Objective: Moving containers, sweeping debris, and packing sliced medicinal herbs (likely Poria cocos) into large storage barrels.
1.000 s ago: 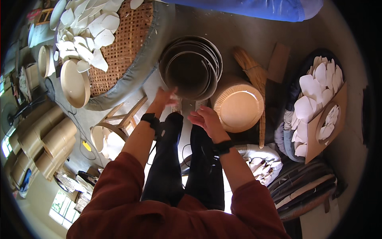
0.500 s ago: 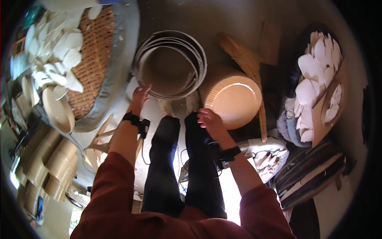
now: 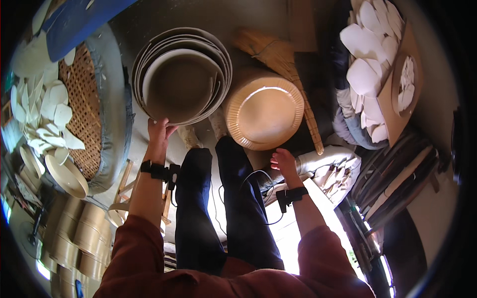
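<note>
Relative to the earlier frame, the right hand (image 3: 284, 162) sits farther right along the near side of the tan drum (image 3: 265, 117), and the left hand (image 3: 158, 131) sits at the near rim of the nested hoops (image 3: 181, 55). The left-hand fingertips meet that rim with the thumb set apart; whether they pinch it cannot be told. The right hand is partly curled, with nothing visible in it, just beside the drum; contact is unclear.

The hoops stand on the floor (image 3: 164, 17), between the right edge of the woven tray (image 3: 82, 116) and the drum. White pieces (image 3: 62, 114) lie toward the tray's left edge. A straw broom (image 3: 271, 52) lies beyond the drum, its handle passing the drum's right side.
</note>
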The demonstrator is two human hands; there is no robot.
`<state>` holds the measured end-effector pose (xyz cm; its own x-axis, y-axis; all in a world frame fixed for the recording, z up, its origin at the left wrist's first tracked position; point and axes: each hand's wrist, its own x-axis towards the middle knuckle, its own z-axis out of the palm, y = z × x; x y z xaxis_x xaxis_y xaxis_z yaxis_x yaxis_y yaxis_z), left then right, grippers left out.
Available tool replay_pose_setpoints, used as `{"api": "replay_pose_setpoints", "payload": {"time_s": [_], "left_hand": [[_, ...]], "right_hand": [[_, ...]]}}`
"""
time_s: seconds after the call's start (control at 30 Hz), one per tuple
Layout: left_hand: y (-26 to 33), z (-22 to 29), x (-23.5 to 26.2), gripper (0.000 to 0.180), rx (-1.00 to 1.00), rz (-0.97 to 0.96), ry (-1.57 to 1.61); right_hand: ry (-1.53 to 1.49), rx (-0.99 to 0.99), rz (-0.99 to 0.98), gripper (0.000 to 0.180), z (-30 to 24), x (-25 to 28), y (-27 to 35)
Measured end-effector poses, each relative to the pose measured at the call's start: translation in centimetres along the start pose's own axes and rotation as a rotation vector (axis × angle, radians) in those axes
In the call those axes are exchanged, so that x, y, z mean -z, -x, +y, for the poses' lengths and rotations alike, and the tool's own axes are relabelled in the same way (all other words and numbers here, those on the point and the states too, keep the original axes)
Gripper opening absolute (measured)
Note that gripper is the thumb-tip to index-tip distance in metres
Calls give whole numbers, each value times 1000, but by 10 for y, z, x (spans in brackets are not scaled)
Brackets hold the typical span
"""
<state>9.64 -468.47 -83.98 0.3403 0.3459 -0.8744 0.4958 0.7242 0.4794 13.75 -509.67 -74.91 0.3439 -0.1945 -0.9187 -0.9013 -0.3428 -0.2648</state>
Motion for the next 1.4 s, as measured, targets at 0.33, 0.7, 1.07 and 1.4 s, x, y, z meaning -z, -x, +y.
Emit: {"api": "replay_pose_setpoints", "payload": {"time_s": [0.33,0.7,1.07,1.4], "left_hand": [[84,19,-14,51,22,-7,63],[174,47,-11,54,-84,82,-22],[302,78,-10,54,-133,64,-129],[419,97,10,61,-124,0,-197]], "right_hand": [[1139,482,684,67,-33,97,-37],[1121,277,430,40,-89,131,-53],[781,449,348,31,-87,144,89],[793,468,347,30,-29,147,219]]}}
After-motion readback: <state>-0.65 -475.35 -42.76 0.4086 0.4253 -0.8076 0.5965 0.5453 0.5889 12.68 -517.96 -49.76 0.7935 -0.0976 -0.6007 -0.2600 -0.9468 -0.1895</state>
